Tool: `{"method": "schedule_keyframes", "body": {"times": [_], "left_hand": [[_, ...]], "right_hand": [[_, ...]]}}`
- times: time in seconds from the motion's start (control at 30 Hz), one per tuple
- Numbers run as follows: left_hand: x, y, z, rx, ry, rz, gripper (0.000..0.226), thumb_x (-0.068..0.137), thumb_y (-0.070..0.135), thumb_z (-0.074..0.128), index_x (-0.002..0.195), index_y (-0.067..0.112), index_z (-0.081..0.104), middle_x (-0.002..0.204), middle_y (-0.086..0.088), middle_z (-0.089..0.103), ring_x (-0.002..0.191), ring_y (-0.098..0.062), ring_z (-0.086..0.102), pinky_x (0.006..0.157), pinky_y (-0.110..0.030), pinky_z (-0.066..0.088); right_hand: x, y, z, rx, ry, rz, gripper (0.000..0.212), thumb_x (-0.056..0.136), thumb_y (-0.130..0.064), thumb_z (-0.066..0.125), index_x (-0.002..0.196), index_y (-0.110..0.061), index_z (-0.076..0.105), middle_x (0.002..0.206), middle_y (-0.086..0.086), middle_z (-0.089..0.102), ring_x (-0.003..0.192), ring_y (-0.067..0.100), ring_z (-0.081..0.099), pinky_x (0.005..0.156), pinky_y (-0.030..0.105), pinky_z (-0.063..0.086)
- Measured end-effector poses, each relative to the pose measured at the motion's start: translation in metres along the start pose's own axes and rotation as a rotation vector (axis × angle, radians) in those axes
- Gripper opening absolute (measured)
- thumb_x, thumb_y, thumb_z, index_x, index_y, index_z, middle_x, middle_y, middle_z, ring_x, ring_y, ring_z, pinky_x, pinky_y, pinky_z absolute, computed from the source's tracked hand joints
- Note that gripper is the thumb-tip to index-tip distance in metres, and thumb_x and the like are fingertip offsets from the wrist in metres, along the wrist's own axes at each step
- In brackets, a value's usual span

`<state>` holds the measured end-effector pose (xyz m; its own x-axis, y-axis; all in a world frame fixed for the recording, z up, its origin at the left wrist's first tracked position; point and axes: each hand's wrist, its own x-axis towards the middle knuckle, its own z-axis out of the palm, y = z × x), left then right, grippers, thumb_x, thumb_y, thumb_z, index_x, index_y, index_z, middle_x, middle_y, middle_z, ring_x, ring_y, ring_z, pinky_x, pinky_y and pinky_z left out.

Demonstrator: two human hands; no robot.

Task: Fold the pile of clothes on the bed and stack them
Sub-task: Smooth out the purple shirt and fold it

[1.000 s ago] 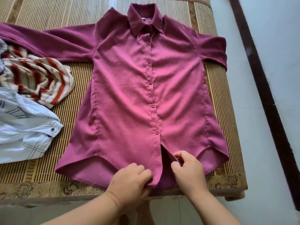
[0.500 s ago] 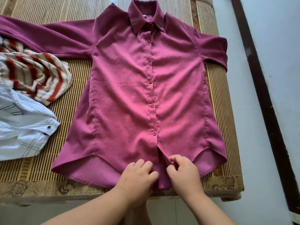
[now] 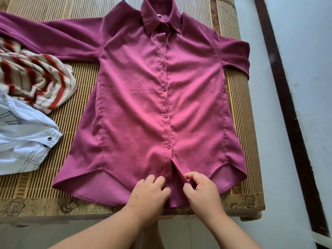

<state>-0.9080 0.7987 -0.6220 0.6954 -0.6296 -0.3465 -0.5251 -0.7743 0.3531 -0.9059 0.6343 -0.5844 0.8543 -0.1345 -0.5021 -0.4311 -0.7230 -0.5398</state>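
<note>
Magenta shirt [image 3: 143, 105], spread front-up on the mat [image 3: 82, 105], collar far, hem at the near edge. Buttoned down to the last visible button; below that, open in a short slit. One sleeve stretched out to the left of the shirt, the other bent at its right side and reaching over the edge of the mat.

At the hem, one hand on each side of the slit. Left hand [image 3: 149, 193] with fingers curled down on the cloth, apparently holding that edge, thumb hidden. Right hand [image 3: 201, 191] pinching the turned-up lip of the other edge between thumb and forefinger, remaining fingers curled in.

Compared with one second ago, almost no change in the shirt: same flat lie, same buttons closed, slit still open. Only small shifts at the hem: left hand moved a little up onto the front panel, knuckles more spread; right hand with the same pinch as before. Probably still a step of preparing, that is, aligning or closing the lower front, and not yet folding. No fold made so far, no stack begun.

Left of the shirt, a striped garment [image 3: 36, 78], crumpled, touching the stretched sleeve. Nearer than that, also left of the shirt, a white garment [image 3: 23, 141], unfolded too. Right of the shirt, pale floor [image 3: 265, 141] with a dark strip [image 3: 287, 105] across it.
</note>
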Motion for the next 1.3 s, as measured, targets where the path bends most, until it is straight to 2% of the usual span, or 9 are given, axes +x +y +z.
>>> {"method": "schedule_keyframes", "body": {"times": [0.17,0.37,0.5,0.77,1.0,1.07,1.17,1.23,1.3], "left_hand": [[0.012,-0.003,0.003,-0.021,-0.109,-0.015,0.044,0.085,0.025,0.052,0.125,0.040,0.041,0.105,-0.003,0.046,0.091,-0.027,0.047,0.061,-0.035,0.030],[0.022,0.001,-0.008,-0.032,-0.218,-0.032,0.020,0.093,0.026,0.046,0.112,0.022,0.050,0.110,-0.005,0.045,0.099,-0.030,0.048,0.066,-0.037,0.032],[-0.002,-0.014,-0.025,-0.285,0.040,0.018,0.018,0.087,0.030,0.046,0.095,0.020,0.059,0.094,0.001,0.055,0.089,-0.023,0.055,0.073,-0.033,0.041],[-0.025,-0.016,-0.035,-0.344,0.179,0.151,0.017,0.077,0.025,0.056,0.088,0.024,0.070,0.082,0.004,0.061,0.071,-0.020,0.057,0.062,-0.028,0.049],[0.008,-0.010,-0.022,-0.141,0.196,-0.061,0.045,0.068,0.045,0.063,0.109,0.025,0.064,0.117,-0.003,0.062,0.112,-0.034,0.057,0.092,-0.050,0.049],[0.016,-0.018,-0.016,-0.085,-0.019,-0.218,0.087,0.069,0.061,0.063,0.145,0.038,0.030,0.161,-0.003,0.010,0.146,-0.035,0.007,0.112,-0.061,0.014],[0.021,-0.027,-0.003,-0.051,-0.181,-0.217,0.101,0.071,0.066,0.060,0.145,0.052,-0.007,0.151,0.005,-0.037,0.140,-0.033,-0.030,0.110,-0.065,-0.005],[0.019,-0.027,-0.013,-0.014,-0.139,-0.132,0.085,0.061,0.065,0.063,0.139,0.055,0.030,0.161,0.004,0.008,0.145,-0.038,0.010,0.104,-0.070,0.018],[0.025,-0.031,-0.026,-0.014,0.046,-0.018,0.061,0.052,0.063,0.066,0.109,0.044,0.064,0.126,0.010,0.062,0.118,-0.028,0.057,0.089,-0.058,0.047]], "right_hand": [[0.001,0.003,-0.002,0.033,0.017,0.032,0.017,0.078,-0.011,0.061,0.084,-0.025,0.069,0.081,-0.010,0.067,0.081,0.008,0.059,0.076,0.027,0.046],[-0.001,0.003,-0.004,0.052,0.032,0.037,0.016,0.079,-0.012,0.061,0.082,-0.026,0.069,0.079,-0.011,0.067,0.080,0.006,0.059,0.074,0.027,0.047],[-0.004,0.003,0.000,0.035,0.007,-0.013,0.016,0.080,-0.014,0.062,0.084,-0.028,0.070,0.083,-0.011,0.067,0.083,0.006,0.059,0.077,0.023,0.046],[0.003,0.001,0.027,-0.150,-0.226,-0.146,0.039,0.095,-0.010,0.047,0.130,-0.021,0.059,0.121,-0.002,0.058,0.116,0.010,0.051,0.095,0.010,0.030],[0.027,0.009,0.006,-0.165,0.190,-0.190,0.039,0.079,0.000,0.060,0.113,-0.016,0.069,0.114,0.004,0.064,0.111,0.024,0.057,0.100,0.032,0.042],[0.042,0.008,0.003,-0.333,0.209,-0.265,0.054,0.082,-0.023,0.067,0.134,-0.030,0.054,0.143,0.008,0.045,0.134,0.032,0.036,0.113,0.055,0.028],[0.069,0.019,-0.004,-0.597,0.010,-0.046,0.089,0.081,-0.072,0.045,0.146,-0.050,-0.012,0.155,-0.003,-0.029,0.142,0.029,-0.024,0.111,0.062,-0.003],[0.079,0.029,-0.009,-0.590,-0.075,0.135,0.096,0.075,-0.084,0.035,0.145,-0.047,-0.018,0.153,-0.003,-0.035,0.141,0.031,-0.028,0.110,0.066,0.004],[0.084,0.025,-0.011,-0.569,-0.031,0.161,0.097,0.073,-0.086,0.030,0.150,-0.041,-0.008,0.157,-0.001,-0.025,0.142,0.032,-0.024,0.110,0.066,0.007]]}}
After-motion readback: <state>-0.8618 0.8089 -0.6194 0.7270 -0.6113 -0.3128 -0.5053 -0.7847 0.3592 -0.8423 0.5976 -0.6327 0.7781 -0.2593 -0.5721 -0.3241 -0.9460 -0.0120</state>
